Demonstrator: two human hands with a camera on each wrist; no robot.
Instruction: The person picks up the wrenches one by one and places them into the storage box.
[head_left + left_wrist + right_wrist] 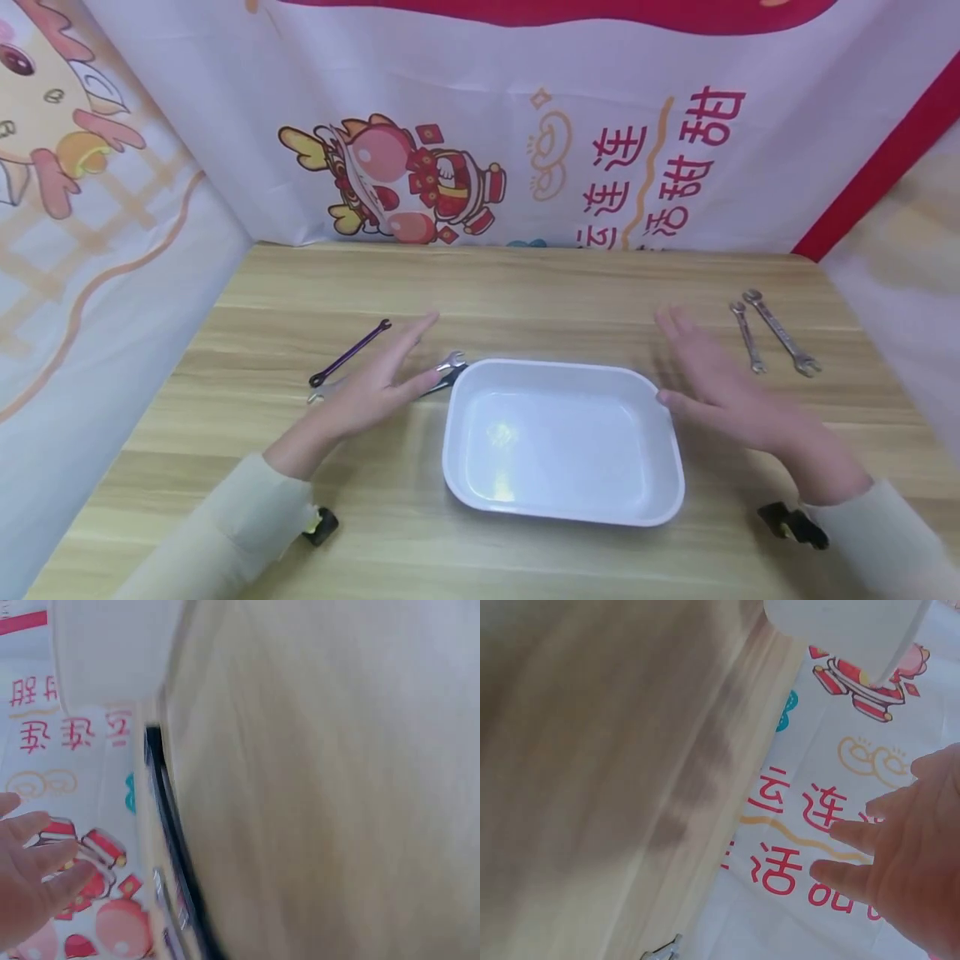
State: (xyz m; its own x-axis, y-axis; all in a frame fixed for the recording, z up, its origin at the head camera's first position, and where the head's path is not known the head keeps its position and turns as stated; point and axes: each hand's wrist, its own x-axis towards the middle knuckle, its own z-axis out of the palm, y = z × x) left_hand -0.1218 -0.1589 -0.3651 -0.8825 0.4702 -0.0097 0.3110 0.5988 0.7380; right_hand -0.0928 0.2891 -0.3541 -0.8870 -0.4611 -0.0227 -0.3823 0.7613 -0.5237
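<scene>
A white rectangular tray [562,450] sits on the table, with nothing visible inside. My left hand [367,396] hovers left of it, fingers extended, holding nothing. Below that hand, a silver wrench [452,361] and a long black tool [447,379] are partly hidden; the black tool [176,832] shows at more length in the left wrist view. A dark purple wrench [351,353] lies farther left. My right hand [731,400] is spread in the air by the tray's right rim, holding nothing. In the right wrist view, the right hand [922,855] appears apart from the tray [847,634].
Two silver wrenches, a shorter one [747,337] and a longer one [782,333], lie at the right of the wooden table [337,517]. A printed cloth [465,75] hangs behind the table's back edge, with another printed cloth [97,275] on the left side.
</scene>
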